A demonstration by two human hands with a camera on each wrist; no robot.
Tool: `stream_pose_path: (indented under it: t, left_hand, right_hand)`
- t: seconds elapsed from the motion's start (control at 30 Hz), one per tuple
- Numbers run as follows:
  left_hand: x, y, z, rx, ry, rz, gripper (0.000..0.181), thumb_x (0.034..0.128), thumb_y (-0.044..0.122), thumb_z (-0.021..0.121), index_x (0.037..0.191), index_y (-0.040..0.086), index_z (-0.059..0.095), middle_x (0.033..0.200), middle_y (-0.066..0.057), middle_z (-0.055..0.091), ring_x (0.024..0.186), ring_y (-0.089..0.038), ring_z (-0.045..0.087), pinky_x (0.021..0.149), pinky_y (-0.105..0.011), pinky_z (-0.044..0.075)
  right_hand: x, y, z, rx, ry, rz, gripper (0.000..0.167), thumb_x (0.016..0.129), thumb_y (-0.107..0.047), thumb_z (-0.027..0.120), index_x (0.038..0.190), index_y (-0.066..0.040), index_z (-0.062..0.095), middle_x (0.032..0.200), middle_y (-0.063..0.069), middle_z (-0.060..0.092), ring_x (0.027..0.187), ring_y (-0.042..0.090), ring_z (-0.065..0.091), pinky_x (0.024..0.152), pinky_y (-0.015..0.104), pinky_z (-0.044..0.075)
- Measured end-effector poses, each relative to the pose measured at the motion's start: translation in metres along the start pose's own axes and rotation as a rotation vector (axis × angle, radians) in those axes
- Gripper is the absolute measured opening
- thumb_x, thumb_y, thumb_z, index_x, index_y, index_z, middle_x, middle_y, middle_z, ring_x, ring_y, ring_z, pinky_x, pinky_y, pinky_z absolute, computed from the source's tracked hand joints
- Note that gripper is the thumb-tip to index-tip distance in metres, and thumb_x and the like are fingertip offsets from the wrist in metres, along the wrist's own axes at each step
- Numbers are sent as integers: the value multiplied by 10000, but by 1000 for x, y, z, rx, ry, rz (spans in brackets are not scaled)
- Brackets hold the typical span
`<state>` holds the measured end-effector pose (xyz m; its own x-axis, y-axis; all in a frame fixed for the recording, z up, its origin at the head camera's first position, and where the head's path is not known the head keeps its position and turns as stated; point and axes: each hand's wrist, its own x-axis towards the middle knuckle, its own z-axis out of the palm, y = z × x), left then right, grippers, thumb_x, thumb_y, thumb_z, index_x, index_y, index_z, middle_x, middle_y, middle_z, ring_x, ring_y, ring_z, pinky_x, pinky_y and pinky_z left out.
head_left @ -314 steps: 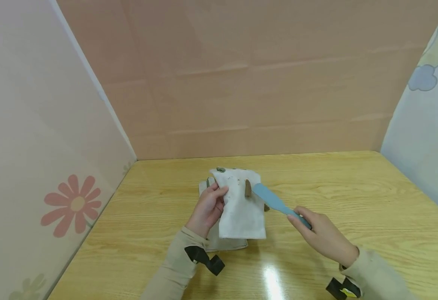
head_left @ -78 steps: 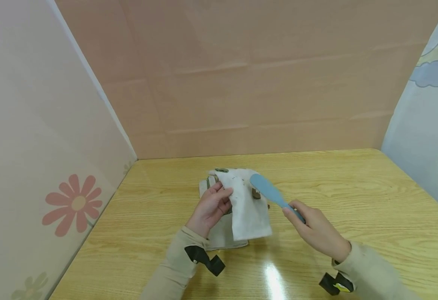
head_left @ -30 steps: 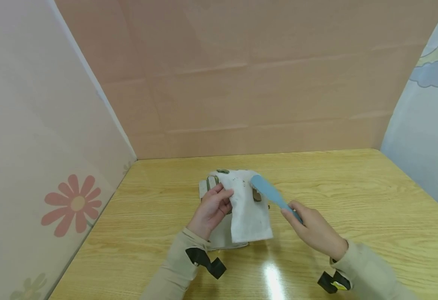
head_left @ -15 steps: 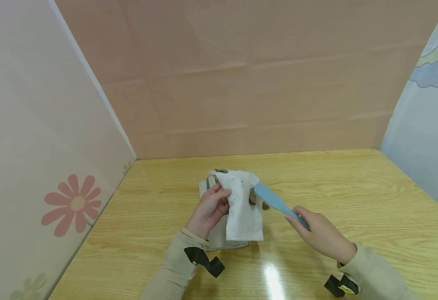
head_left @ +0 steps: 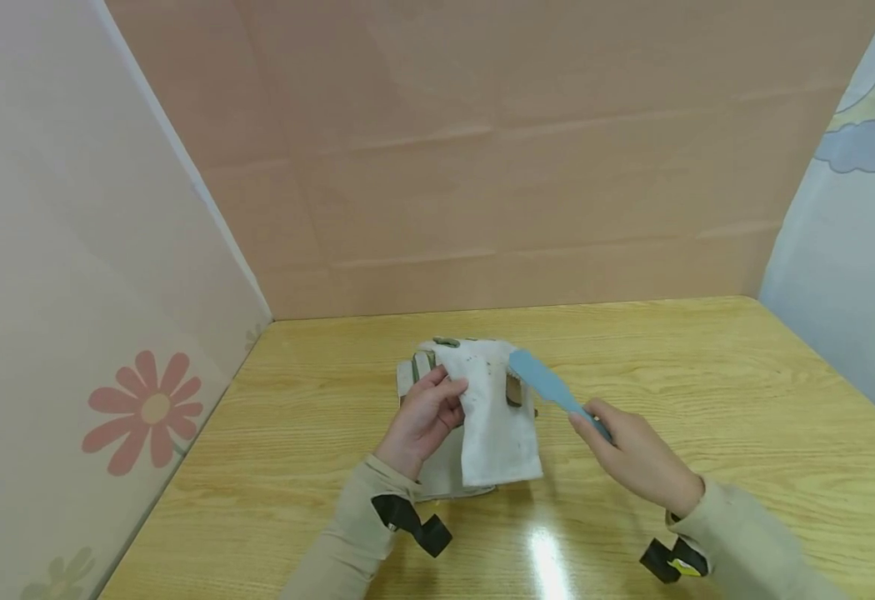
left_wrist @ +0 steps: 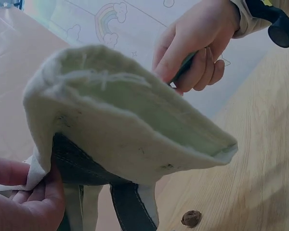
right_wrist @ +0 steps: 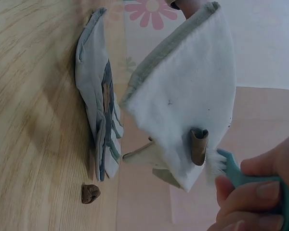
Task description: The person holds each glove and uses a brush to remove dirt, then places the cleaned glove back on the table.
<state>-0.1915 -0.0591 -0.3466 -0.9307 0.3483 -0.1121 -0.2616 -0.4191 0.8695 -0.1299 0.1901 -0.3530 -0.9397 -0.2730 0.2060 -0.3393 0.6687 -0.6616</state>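
Work glove [head_left: 493,433] pinched in the left hand [head_left: 418,425], hanging off just right of those fingers. Right hand's [head_left: 636,458] wrapped round a blue brush [head_left: 546,387], bristles against the glove's side away from the left grip. Second glove [head_left: 448,475] lies below that grip.

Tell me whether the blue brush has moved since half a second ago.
Yes: in the head view, the blue brush has shifted slightly toward the table's far edge.

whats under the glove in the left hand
A second glove lies on the table beneath it, with a brown lump nearby. From the head camera, the held glove hides much of the second one.
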Motion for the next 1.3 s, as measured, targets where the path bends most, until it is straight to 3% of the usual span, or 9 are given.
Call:
stream_pose_path:
  t: [0.23, 0.8, 1.0, 1.13, 1.3]
  left_hand:
    - [1, -1, 1, -4, 26, -5, 353, 947, -5, 412, 1298, 2, 377, 841, 126, 643, 760, 7, 629, 706, -165, 490]
    - [1, -1, -4, -28, 32, 17, 282, 944, -24, 406, 1223, 11, 416, 846, 110, 635, 756, 1, 624, 714, -164, 492]
    - [0, -2, -3, -28, 31, 10, 287, 946, -2, 421, 1232, 28, 425, 852, 100, 649, 767, -5, 629, 706, -171, 492]
    - [0, -3, -2, -15, 17, 4, 292, 951, 6, 416, 1243, 30, 416, 855, 101, 646, 770, -8, 629, 702, -178, 490]
    - [1, -5, 1, -18, -2, -3, 278, 948, -5, 405, 1220, 51, 411, 850, 110, 629, 752, -8, 617, 694, -176, 483]
  right_hand:
    - [-1, -3, 4, 4, -41, -1, 224, 995, -230, 443, 842, -81, 512, 549, -82, 259, 433, -11, 171, 410, 184, 255]
    - [-8, 7, 5, -75, -17, -41, 188, 962, -201, 514, 796, -119, 483, 547, -93, 253, 432, -26, 158, 403, 168, 256]
    - [-10, 7, 2, -67, 45, -81, 183, 967, -172, 500, 792, -118, 496, 549, -110, 244, 440, -39, 156, 400, 168, 255]
    - [-7, 3, 1, -31, 69, -60, 215, 978, -182, 480, 775, -111, 489, 541, -115, 250, 430, -37, 167, 386, 172, 255]
    - [-2, -1, 2, 15, 19, -1, 224, 989, -216, 457, 828, -80, 534, 537, -96, 259, 422, -20, 177, 386, 180, 251]
